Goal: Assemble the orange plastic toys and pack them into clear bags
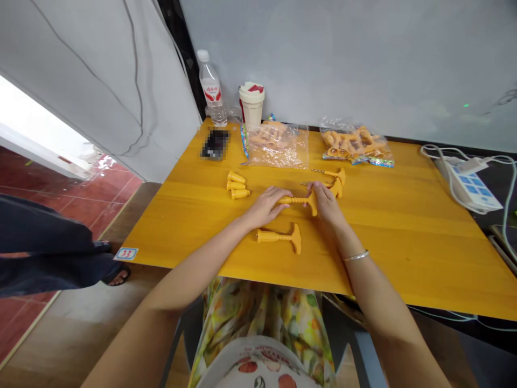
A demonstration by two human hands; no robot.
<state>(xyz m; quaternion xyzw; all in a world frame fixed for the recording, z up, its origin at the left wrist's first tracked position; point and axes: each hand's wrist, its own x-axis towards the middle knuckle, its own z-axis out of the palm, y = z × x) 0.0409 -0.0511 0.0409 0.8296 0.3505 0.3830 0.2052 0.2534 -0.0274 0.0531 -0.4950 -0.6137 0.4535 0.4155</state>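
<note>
A yellow plastic corkscrew with a T-shaped handle (299,200) lies level between my two hands. My left hand (266,207) is closed around its sleeve end, which the fingers mostly hide. At the other end, the fingers of my right hand (325,203) grip the handle. Nearer to me on the table lies a second yellow corkscrew (278,237) with its sleeve on. Just beyond my right hand are two more with bare metal spirals, the farther corkscrew (333,173) and a nearer corkscrew (336,187). Several loose yellow sleeves (238,186) lie left of my left hand.
Along the back of the yellow table (404,242) are a water bottle (212,91), a lidded cup (252,105), a blurred phone (215,144) and two clear bags of yellow parts, a left bag (278,145) and a right bag (355,144). A power strip (470,180) with cables sits right. A person's legs (48,248) show left.
</note>
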